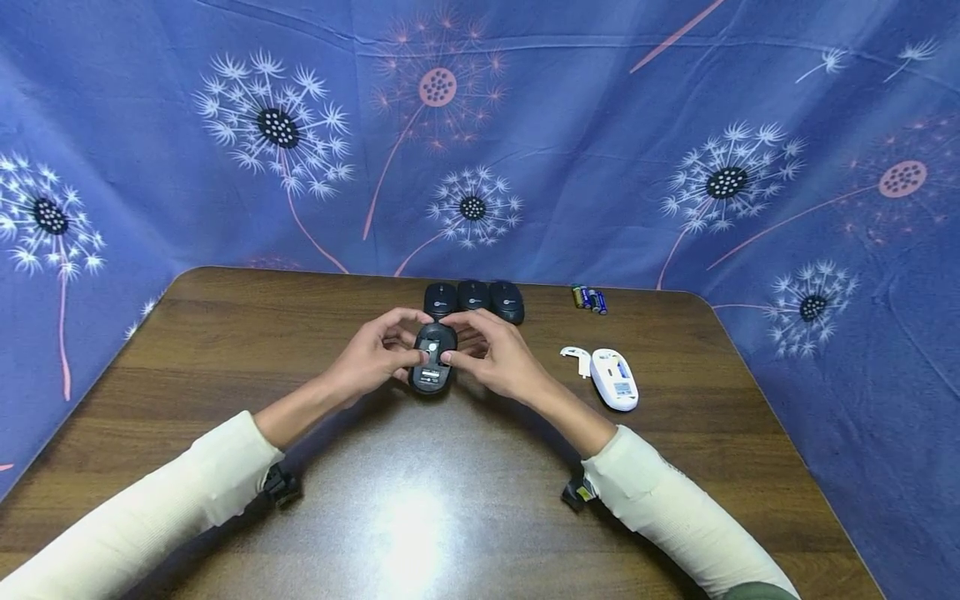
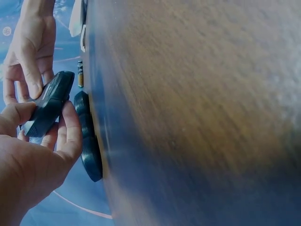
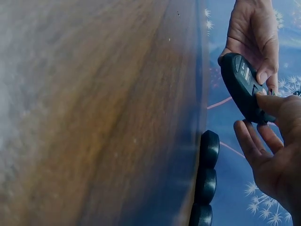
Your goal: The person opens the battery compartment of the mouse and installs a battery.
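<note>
I hold a black mouse (image 1: 435, 363) in both hands, its underside turned up toward me, lifted off the wooden table (image 1: 225, 333). My left hand (image 1: 371, 352) grips its left side, thumb pressed on the underside and fingers curled round the edge. My right hand (image 1: 498, 357) grips it from the other side, thumb also on the underside, just beside my left thumb. A pale label shows near the end closest to me; I can't tell whether the battery slot is open.

Just beyond my fingers, three black mice (image 1: 473, 295) stand side by side near the table's far edge. To their right, well apart, lies a small cluster of batteries (image 1: 589, 300). Nearer me on the right, a white mouse (image 1: 614, 385) lies belly up, a blue battery (image 1: 619, 367) in its open slot, with a white cover (image 1: 579, 360) just to its left. Behind the table hangs a blue dandelion-print cloth (image 1: 570, 167).
</note>
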`<state>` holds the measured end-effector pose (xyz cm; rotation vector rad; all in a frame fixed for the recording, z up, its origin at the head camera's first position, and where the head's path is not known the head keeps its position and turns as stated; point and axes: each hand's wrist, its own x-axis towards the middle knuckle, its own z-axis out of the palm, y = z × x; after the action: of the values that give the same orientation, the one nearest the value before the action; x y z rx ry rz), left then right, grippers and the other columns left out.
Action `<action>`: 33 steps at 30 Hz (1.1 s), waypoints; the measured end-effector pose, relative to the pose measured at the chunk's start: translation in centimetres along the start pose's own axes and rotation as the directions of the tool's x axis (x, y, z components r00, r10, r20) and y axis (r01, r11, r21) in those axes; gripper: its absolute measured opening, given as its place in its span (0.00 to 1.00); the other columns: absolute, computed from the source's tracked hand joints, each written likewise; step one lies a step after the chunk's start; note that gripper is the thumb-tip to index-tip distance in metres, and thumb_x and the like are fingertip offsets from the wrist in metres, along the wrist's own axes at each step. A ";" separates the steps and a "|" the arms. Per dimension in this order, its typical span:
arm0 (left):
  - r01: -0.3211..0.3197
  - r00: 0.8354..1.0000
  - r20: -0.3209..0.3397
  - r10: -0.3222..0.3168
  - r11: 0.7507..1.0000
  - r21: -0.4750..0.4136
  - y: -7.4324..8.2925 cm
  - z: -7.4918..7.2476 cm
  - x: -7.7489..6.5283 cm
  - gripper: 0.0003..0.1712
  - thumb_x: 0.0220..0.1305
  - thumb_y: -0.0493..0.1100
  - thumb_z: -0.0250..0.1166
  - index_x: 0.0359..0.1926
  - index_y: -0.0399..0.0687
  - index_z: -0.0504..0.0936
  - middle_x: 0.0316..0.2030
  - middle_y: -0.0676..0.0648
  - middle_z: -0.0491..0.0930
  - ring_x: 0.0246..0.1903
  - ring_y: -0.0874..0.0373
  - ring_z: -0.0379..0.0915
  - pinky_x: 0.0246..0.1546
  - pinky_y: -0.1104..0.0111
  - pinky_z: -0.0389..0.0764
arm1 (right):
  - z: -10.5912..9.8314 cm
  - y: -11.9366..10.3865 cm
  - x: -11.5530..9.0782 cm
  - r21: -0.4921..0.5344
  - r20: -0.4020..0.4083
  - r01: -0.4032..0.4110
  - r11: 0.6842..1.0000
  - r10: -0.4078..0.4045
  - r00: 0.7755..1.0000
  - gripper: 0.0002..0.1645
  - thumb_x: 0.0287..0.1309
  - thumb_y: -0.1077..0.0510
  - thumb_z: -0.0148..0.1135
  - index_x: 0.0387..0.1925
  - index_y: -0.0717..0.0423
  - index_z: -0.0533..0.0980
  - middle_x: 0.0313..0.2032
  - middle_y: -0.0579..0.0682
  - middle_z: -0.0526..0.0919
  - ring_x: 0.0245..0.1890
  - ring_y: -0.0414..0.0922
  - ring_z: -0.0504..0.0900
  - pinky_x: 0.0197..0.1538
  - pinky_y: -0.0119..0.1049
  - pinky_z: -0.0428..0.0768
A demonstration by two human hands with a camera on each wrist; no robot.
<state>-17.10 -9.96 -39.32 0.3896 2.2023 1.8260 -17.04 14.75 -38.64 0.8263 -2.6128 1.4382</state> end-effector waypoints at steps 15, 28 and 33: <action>0.012 1.000 0.005 -0.012 1.000 -0.016 -0.4 0.3 0.0 0.32 0.69 0.29 0.71 0.72 0.41 0.77 0.48 0.34 0.87 0.42 0.55 0.85 0.38 0.61 0.97 | -0.6 0.5 0.1 0.133 -0.145 -0.036 0.990 0.055 0.988 0.30 0.69 0.68 0.77 0.70 0.61 0.81 0.44 0.62 0.93 0.42 0.47 0.92 0.45 0.30 0.94; 0.049 0.999 0.011 -0.048 0.998 -0.032 -0.6 0.0 0.0 0.32 0.72 0.29 0.68 0.75 0.44 0.76 0.49 0.36 0.87 0.43 0.54 0.87 0.40 0.59 0.98 | -3.9 1.8 -2.1 0.121 -0.113 -0.240 0.963 0.254 0.961 0.29 0.73 0.67 0.73 0.72 0.61 0.81 0.45 0.62 0.89 0.39 0.47 0.92 0.46 0.53 0.98; 0.052 0.999 0.004 -0.052 0.998 -0.028 -0.5 -0.2 -0.1 0.31 0.76 0.29 0.66 0.76 0.43 0.75 0.50 0.35 0.87 0.43 0.55 0.88 0.39 0.62 0.97 | -5.0 2.6 -2.8 0.023 -0.057 -0.318 0.948 0.319 0.946 0.28 0.74 0.65 0.73 0.72 0.63 0.81 0.42 0.58 0.86 0.37 0.50 0.93 0.42 0.44 0.98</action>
<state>-17.06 -10.24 -39.74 0.3263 2.1609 1.8258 -16.86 21.01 -38.63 0.3618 -2.7894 1.5224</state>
